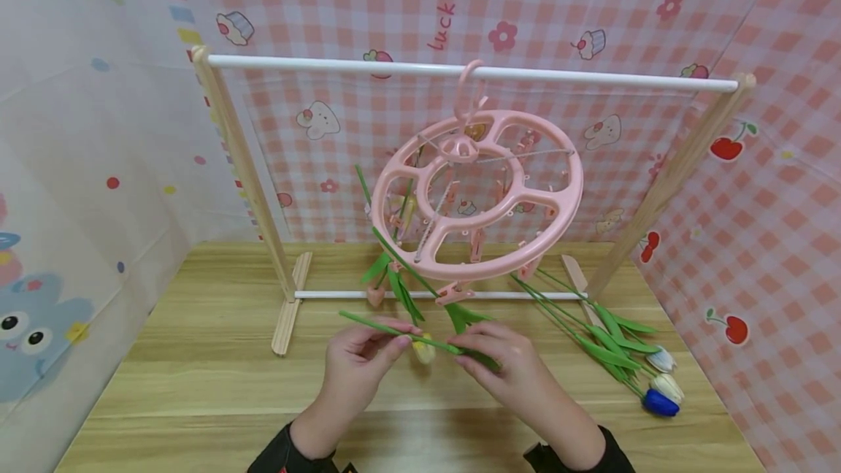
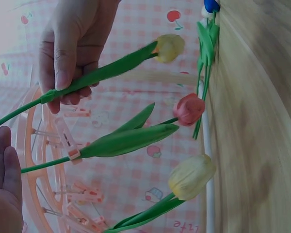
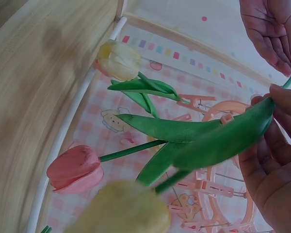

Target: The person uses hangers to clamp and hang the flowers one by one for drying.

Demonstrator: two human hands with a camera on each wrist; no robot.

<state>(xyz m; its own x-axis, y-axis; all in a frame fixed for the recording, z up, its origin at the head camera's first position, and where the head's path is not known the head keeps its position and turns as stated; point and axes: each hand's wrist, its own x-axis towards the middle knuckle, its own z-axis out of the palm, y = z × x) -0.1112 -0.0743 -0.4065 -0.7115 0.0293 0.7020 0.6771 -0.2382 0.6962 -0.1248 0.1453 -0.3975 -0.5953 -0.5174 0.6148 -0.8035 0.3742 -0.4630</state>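
Observation:
My left hand [image 1: 364, 363] pinches the green stem of a yellow tulip [image 2: 169, 47] between thumb and fingers. My right hand [image 1: 506, 360] grips the same tulip by the base of its leaf; its bloom is hidden in the head view. Just beyond the hands, a round pink clip hanger [image 1: 568, 203] hangs by its hook. One of its clips [image 2: 68, 141] holds a pink tulip [image 3: 75, 167]. A pale yellow tulip [image 2: 191, 177] hangs beside that one, and a peach-pink bloom [image 1: 376, 295] shows farther left.
The hanger's hook sits on a white rod [image 1: 315, 64] between wooden posts [image 1: 246, 174]. A lower white bar [image 1: 355, 295] runs near the tabletop [image 1: 197, 385]. To the right lie several tulips, with a blue bloom [image 1: 660, 403] and pale ones [image 1: 668, 387].

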